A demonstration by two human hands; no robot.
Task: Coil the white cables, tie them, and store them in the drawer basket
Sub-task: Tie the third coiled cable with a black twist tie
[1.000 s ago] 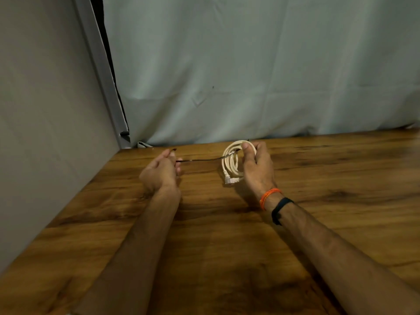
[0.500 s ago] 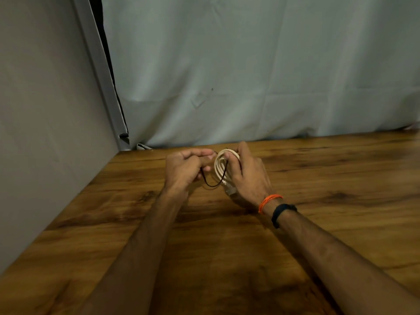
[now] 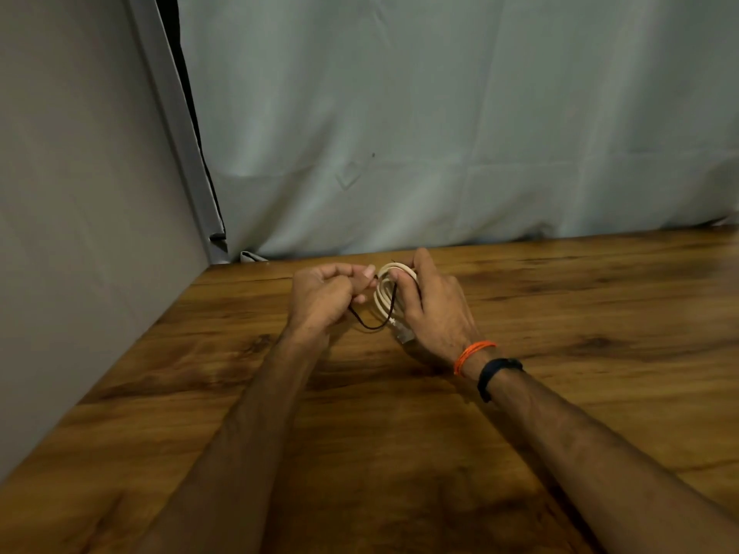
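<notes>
Cable: the round white coiled cable point(image 3: 387, 291) is held up just above the brown wooden table point(image 3: 580, 313).
Right hand point(image 3: 434, 309): grips the coil.
Left hand point(image 3: 324, 295): pinches a thin dark tie wire point(image 3: 370, 325).
Done: coiling.
Left: tying, then storing; no drawer basket in sight.

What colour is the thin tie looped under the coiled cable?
Black, or very dark; the tie shows in the head view.

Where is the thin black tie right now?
In the head view, the black tie droops between the left hand and the white cable coil, which the right hand holds above the wooden table.
</notes>
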